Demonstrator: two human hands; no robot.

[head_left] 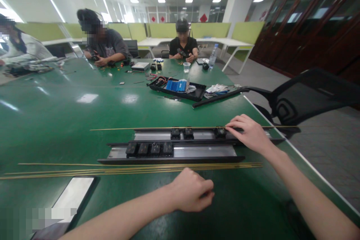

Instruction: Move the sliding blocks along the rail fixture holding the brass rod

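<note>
My right hand (249,133) reaches over the right end of the far metal rail (157,135), thumb and fingers closed at the side of a small black block (220,132). A long thin brass-coloured rod (118,129) runs along that rail's back edge, passing by the fingertips. Two more black blocks (181,132) sit farther left on the same rail. In the near rail (202,151), several similar blocks (149,149) stand in a row. Close to me, my left hand (194,191) is curled, with nothing visible in it, just below several loose brass-coloured rods (126,170).
A phone (71,198) lies at front left on the green table (84,116). Farther back are a black tray (198,92) with a blue item, gloves (217,90), a cup (186,67) and a bottle (213,56). Other people sit beyond. A chair (306,93) stands right.
</note>
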